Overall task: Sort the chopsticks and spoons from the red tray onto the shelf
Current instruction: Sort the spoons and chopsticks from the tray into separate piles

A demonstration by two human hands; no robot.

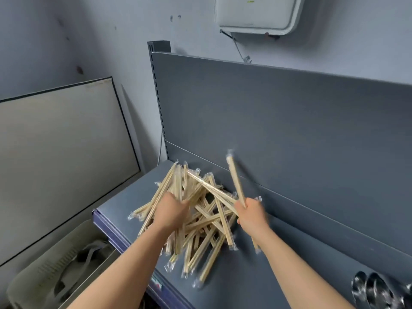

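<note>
A loose pile of wrapped wooden chopsticks [200, 210] lies on the left part of the grey shelf [267, 264]. My left hand [171, 210] reaches into the pile with its fingers curled round several chopsticks. My right hand [252, 214] grips one wrapped pair of chopsticks [235, 179], which sticks up and back toward the shelf's rear panel; its lower end shows below the hand. Metal spoons [376, 291] lie on the shelf at the bottom right corner. The red tray is out of sight.
The shelf's grey back panel [289, 121] rises right behind the pile. A beige plastic basket [55, 270] with a dark strap in it stands on the floor to the left. A large framed board [62, 152] leans against the wall.
</note>
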